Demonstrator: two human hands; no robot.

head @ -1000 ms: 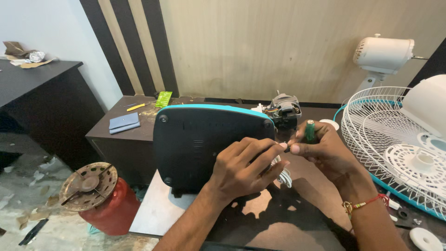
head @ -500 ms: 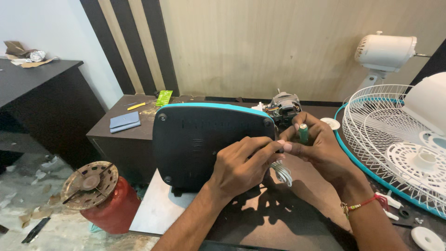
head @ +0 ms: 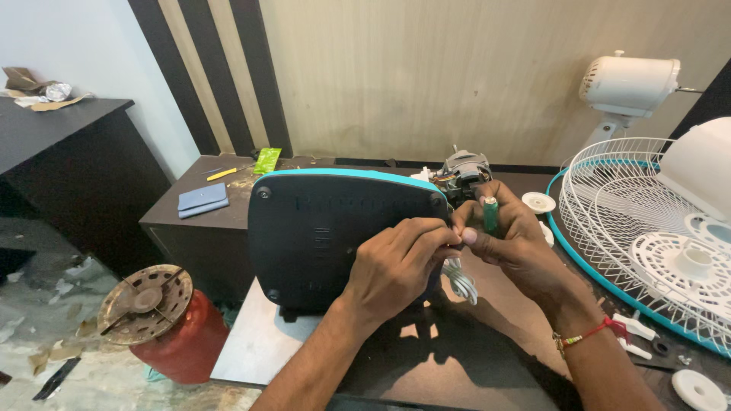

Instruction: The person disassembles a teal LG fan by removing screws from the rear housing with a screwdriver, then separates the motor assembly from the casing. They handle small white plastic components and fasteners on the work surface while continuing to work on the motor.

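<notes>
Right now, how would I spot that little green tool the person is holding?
Start at the big dark panel with a turquoise edge standing upright mid-table. Just off its upper right corner, the right hand grips a green-handled screwdriver, handle pointing up, with the left hand alongside. It is the only green thing between the hands; the grey motor behind is metal.

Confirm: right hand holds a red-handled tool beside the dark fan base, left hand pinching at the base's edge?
Not quite: the head view shows the tool handle is green, not red. The right hand holds it beside the dark fan base; the left hand pinches at its edge.
</notes>
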